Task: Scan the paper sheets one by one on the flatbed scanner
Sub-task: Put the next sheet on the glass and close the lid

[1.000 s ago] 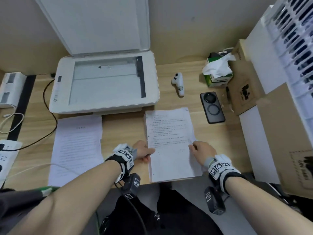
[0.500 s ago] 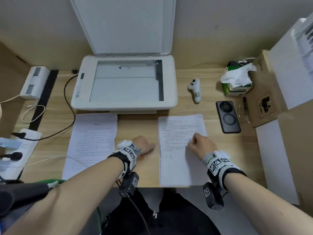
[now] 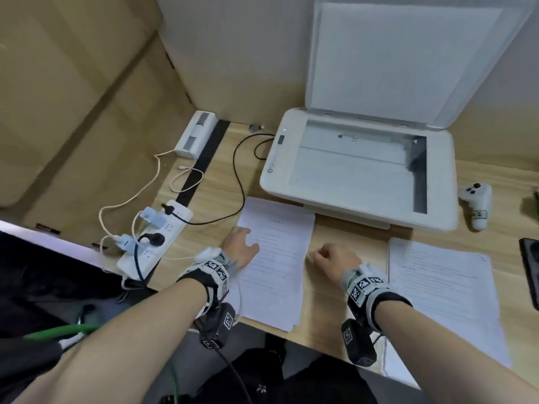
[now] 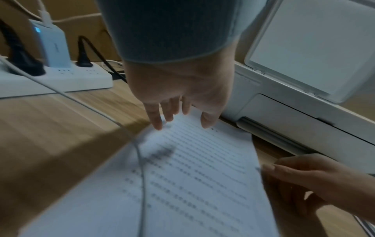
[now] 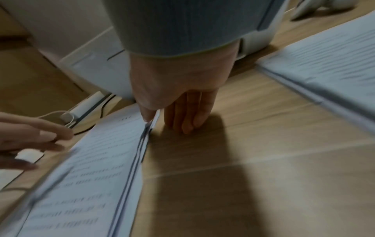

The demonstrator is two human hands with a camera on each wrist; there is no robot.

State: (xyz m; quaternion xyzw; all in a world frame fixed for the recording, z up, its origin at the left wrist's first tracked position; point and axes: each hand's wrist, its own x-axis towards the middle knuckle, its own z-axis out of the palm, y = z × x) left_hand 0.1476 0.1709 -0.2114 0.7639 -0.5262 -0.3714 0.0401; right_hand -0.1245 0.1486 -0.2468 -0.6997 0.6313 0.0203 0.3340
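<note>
The white flatbed scanner stands at the back right of the desk, lid raised, its glass bare. A stack of printed sheets lies in front of its left corner. My left hand rests on that stack's left edge with straight fingers. My right hand is at the stack's right edge: the thumb touches the top sheets' edge and the fingertips stand on the wood beside it. A second stack lies to the right, untouched.
A power strip with plugs and cables sits left of the papers. A white controller and a black phone lie at the right edge. Cardboard walls close the left and back. The desk's front edge runs under my wrists.
My view has swung left. Both hands have left the right stack and moved onto the left stack, one at each side edge.
</note>
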